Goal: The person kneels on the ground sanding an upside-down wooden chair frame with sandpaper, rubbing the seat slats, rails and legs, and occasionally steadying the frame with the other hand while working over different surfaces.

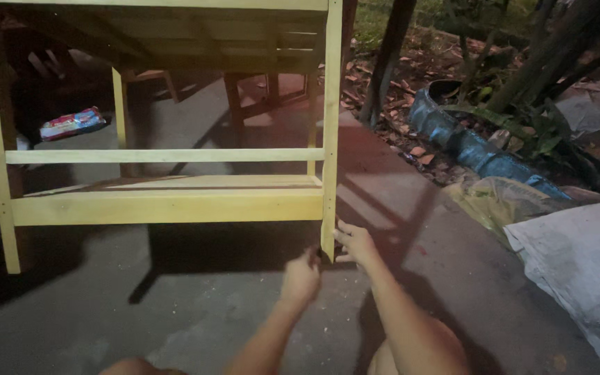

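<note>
Hands meet at the foot of the yellow wooden frame's (pixel 168 206) leg (pixel 330 139), at five o'clock of it: our left hand (pixel 301 278) curled closed beside it, right hand (pixel 355 243) fingers spread against it. Frame looks assembled; whatever we do at this foot seems unfinished.
</note>
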